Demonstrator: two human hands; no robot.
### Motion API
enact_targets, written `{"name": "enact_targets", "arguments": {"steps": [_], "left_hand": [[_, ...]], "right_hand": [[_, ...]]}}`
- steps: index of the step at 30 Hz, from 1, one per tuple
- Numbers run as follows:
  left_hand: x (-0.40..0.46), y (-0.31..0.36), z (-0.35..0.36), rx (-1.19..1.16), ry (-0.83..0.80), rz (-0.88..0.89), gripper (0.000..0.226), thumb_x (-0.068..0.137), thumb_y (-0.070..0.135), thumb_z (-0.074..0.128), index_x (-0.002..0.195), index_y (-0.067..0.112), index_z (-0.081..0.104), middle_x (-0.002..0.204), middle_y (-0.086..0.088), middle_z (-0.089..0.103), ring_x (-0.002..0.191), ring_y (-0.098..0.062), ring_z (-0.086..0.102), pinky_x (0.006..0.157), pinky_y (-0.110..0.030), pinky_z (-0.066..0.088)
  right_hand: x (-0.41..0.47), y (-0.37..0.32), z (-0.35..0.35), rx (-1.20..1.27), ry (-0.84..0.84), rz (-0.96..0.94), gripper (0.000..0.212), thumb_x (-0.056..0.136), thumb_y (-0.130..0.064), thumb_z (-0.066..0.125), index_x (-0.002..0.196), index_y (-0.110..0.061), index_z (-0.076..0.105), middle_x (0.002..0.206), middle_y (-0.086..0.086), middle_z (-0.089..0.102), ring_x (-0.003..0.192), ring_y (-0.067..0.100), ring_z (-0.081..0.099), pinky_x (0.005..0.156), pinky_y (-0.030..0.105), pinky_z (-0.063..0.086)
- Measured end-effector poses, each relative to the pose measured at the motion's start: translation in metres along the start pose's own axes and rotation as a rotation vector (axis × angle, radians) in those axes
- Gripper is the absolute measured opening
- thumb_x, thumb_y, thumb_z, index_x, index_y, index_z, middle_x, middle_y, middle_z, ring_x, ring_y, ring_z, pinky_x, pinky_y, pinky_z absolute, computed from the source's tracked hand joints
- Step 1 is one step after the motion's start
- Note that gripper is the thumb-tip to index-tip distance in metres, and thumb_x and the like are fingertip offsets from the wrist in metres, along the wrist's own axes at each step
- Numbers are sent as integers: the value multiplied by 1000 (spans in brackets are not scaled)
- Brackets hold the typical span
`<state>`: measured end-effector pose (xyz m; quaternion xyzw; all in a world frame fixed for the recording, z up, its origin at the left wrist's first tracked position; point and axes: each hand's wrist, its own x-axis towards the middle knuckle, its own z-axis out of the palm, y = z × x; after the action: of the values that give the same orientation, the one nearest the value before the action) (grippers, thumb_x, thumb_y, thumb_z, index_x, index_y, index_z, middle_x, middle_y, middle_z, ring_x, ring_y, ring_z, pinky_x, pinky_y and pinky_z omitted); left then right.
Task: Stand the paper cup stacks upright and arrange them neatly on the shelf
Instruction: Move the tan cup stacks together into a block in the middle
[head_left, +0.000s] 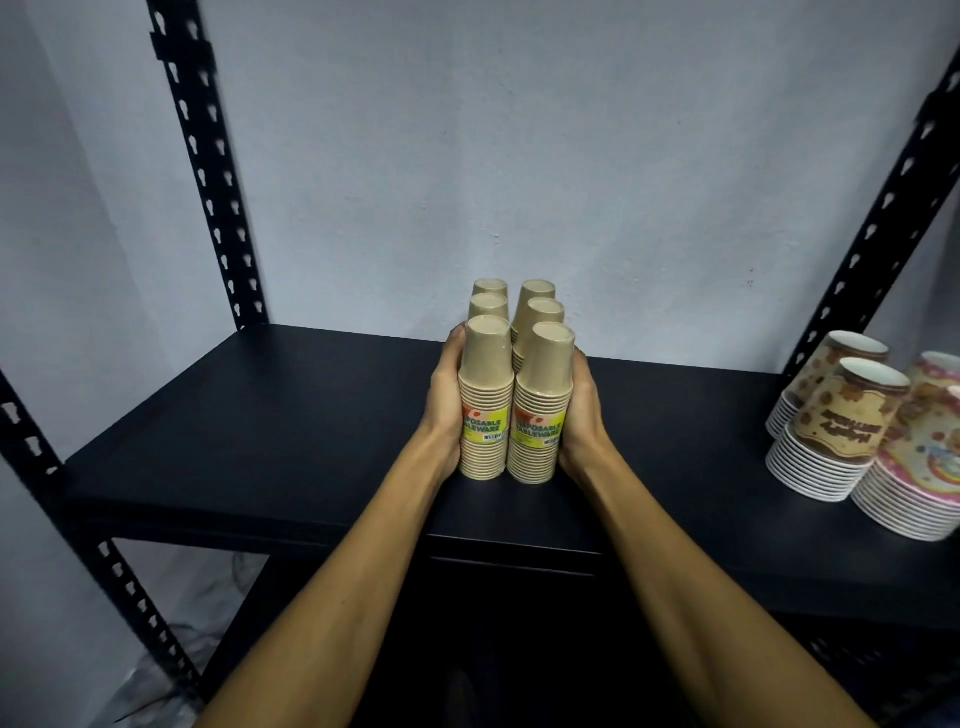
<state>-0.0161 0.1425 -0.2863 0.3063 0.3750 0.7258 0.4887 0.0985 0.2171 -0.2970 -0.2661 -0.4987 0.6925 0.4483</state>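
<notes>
Several tan paper cup stacks stand upright, bases up, in two tight rows on the black shelf. The front left stack and the front right stack carry yellow-green labels. My left hand presses flat against the left side of the group. On the other side, my right hand presses against the right flank. Both palms cup the front stacks, squeezing the rows together. The rear stacks are partly hidden behind the front ones.
Patterned paper cup stacks with white and pink rims stand at the shelf's right end. Black perforated uprights frame the shelf on the left and right. A grey wall is behind. A lower shelf level shows below.
</notes>
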Motion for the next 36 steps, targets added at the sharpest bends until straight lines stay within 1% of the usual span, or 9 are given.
{"name": "enact_targets", "arguments": {"steps": [4, 11, 18, 21, 23, 25, 29, 31, 36], "left_hand": [[-1, -1, -1, 4, 26, 4, 53, 101, 54, 42, 105, 11, 74, 102, -14, 74, 97, -30, 70, 87, -44, 54], [-7, 1, 2, -24, 22, -20, 52, 103, 51, 40, 95, 12, 73, 90, -10, 74, 86, -24, 71, 78, -38, 58], [-13, 7, 8, -7, 27, -8, 50, 103, 48, 38, 97, 11, 70, 86, -9, 73, 79, -23, 71, 71, -35, 59], [-16, 9, 7, 1, 87, 33, 54, 100, 53, 40, 109, 8, 70, 103, -17, 71, 94, -30, 68, 86, -44, 55], [-16, 8, 3, 21, 180, 73, 56, 97, 57, 43, 118, 13, 69, 123, -14, 69, 108, -28, 68, 97, -47, 52], [-19, 8, 0, 61, 238, 102, 65, 87, 67, 47, 132, 23, 63, 138, -9, 62, 124, -25, 62, 109, -50, 45], [-32, 3, -10, 249, 291, 185, 72, 84, 71, 38, 140, 29, 55, 148, 0, 54, 137, -15, 48, 119, -48, 31], [-44, -2, -20, 359, 285, 174, 72, 81, 70, 46, 142, 32, 52, 147, 3, 54, 135, -13, 49, 119, -47, 32], [-66, -10, -44, 463, 176, 198, 78, 65, 47, 79, 137, 26, 55, 138, 0, 61, 129, -12, 57, 112, -41, 43]], "right_hand": [[-1, 2, 1, 1, 26, 3, 41, 95, -58, 50, 84, -29, 76, 92, 3, 75, 93, 21, 69, 97, 51, 53], [-1, 4, 2, -15, 42, -41, 42, 91, -61, 52, 101, -25, 70, 100, 6, 73, 100, 25, 68, 104, 57, 49], [-8, -3, 3, 86, 36, -25, 47, 96, -51, 51, 115, -10, 66, 106, 16, 69, 103, 32, 65, 98, 50, 51], [-15, -8, 5, 112, 66, -7, 68, 92, -58, 57, 134, -3, 58, 132, 22, 64, 120, 37, 64, 108, 55, 47], [-9, -4, -5, 111, 81, -5, 87, 78, -70, 67, 143, -14, 53, 146, 18, 55, 133, 34, 56, 113, 58, 40], [-1, 4, -17, 66, 108, -33, 89, 74, -77, 67, 144, -23, 54, 152, 12, 50, 140, 29, 49, 117, 57, 35], [-31, -8, -15, -92, 177, -121, 74, 84, -67, 47, 143, -21, 54, 148, 0, 55, 136, 16, 50, 120, 46, 30], [-47, -13, -23, -181, 157, -138, 70, 84, -66, 46, 136, -21, 59, 139, -4, 62, 130, 11, 55, 117, 43, 33], [-85, -11, -51, -487, -13, -202, 51, 78, -48, 81, 119, -24, 64, 120, -3, 69, 115, 9, 64, 105, 37, 50]]}}
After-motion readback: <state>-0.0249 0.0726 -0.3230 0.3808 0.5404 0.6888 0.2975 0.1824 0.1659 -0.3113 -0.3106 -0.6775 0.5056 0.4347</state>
